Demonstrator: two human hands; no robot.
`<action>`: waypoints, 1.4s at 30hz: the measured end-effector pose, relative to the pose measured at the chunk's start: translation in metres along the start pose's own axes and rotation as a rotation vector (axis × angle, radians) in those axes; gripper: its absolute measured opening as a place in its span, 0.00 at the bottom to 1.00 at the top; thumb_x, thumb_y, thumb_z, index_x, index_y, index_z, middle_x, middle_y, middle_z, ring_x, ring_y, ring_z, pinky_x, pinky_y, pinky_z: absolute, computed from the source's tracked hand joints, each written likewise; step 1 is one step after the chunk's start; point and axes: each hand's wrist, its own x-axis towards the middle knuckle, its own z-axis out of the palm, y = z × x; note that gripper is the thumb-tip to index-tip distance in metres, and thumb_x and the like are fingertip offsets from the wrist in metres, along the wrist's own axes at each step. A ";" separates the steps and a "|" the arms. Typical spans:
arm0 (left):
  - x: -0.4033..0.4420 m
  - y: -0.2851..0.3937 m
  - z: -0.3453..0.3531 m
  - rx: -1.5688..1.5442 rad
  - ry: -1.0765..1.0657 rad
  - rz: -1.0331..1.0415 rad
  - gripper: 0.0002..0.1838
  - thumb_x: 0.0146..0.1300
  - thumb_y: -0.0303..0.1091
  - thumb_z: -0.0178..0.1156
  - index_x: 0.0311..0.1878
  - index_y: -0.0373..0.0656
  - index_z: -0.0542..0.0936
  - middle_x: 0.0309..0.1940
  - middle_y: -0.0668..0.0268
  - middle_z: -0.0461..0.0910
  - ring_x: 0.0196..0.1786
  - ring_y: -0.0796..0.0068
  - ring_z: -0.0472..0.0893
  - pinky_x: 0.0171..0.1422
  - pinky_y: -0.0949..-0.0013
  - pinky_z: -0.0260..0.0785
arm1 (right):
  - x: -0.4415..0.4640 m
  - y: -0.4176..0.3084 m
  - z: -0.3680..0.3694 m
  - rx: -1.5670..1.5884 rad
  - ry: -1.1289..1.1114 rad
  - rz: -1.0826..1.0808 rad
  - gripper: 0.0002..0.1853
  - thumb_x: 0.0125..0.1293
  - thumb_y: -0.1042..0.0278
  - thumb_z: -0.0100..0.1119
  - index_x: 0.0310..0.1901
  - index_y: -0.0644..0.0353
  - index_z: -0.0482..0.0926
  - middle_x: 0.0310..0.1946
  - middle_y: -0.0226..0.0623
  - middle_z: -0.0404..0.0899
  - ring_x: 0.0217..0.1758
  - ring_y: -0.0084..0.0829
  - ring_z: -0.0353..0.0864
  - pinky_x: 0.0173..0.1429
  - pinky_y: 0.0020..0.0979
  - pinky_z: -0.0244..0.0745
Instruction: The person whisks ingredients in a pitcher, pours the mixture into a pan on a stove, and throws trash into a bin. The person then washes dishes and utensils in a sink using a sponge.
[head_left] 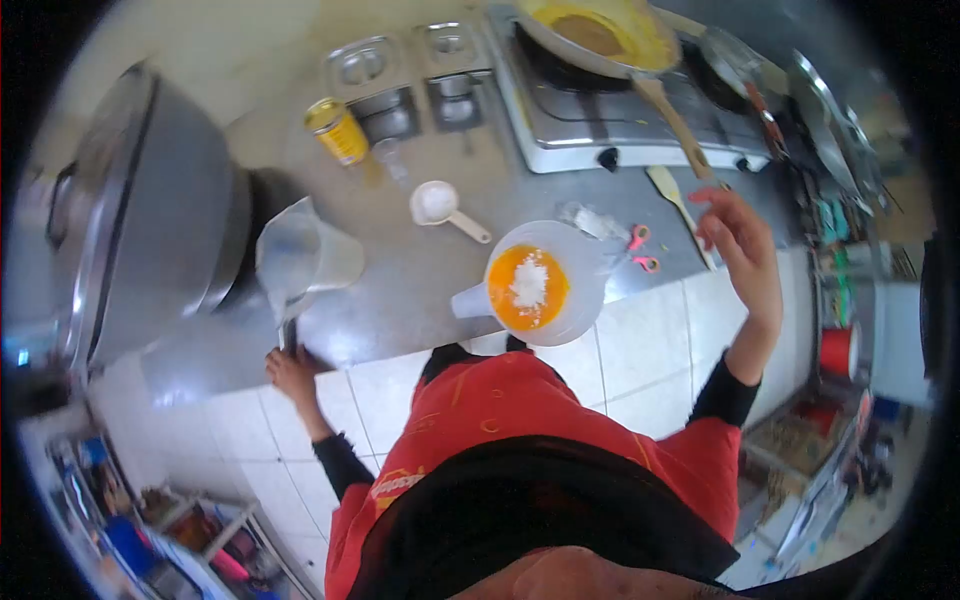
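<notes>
My left hand [290,376] is at the counter's front edge, its fingers closed by a dark handle below a translucent pitcher [335,258]; what they grip is unclear. My right hand [738,240] is raised with fingers apart, holding nothing, near the wooden handle of a pan [640,35] on the stove. Between my hands, a white jug [585,300] holds orange liquid with a heap of white powder [530,282]. A measuring scoop [436,203] with white powder lies behind it. Pink-handled scissors [643,250] and a pale spatula [680,212] lie right of the jug.
A large metal pot [170,190] stands at the left. A yellow can [338,131] and metal containers [385,110] are at the back. The white-edged stove [570,157] occupies the back right, with another pan [728,62]. Shelves with items stand low on both sides.
</notes>
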 end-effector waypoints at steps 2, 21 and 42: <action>-0.002 -0.006 0.014 0.137 0.047 0.004 0.18 0.53 0.46 0.49 0.37 0.40 0.70 0.36 0.60 0.69 0.42 0.61 0.68 0.38 0.59 0.62 | -0.010 0.005 -0.003 0.034 -0.060 0.003 0.10 0.56 0.72 0.46 0.40 0.61 0.71 0.23 0.26 0.69 0.26 0.16 0.68 0.29 0.17 0.62; -0.182 0.192 -0.261 -1.619 -0.529 -0.114 0.10 0.60 0.35 0.43 0.39 0.39 0.68 0.23 0.72 0.67 0.21 0.88 0.62 0.23 0.83 0.53 | -0.048 -0.058 0.125 -0.245 -0.416 -1.455 0.23 0.50 0.70 0.46 0.51 0.54 0.64 0.49 0.33 0.65 0.56 0.28 0.61 0.62 0.36 0.51; -0.063 0.269 -0.143 -1.738 -0.442 0.172 0.13 0.51 0.34 0.55 0.15 0.41 0.70 0.10 0.79 0.62 0.16 0.91 0.58 0.19 0.82 0.48 | 0.026 -0.007 0.085 1.290 -0.050 -0.501 0.11 0.60 0.66 0.45 0.40 0.59 0.59 0.16 0.28 0.61 0.12 0.19 0.58 0.19 0.24 0.63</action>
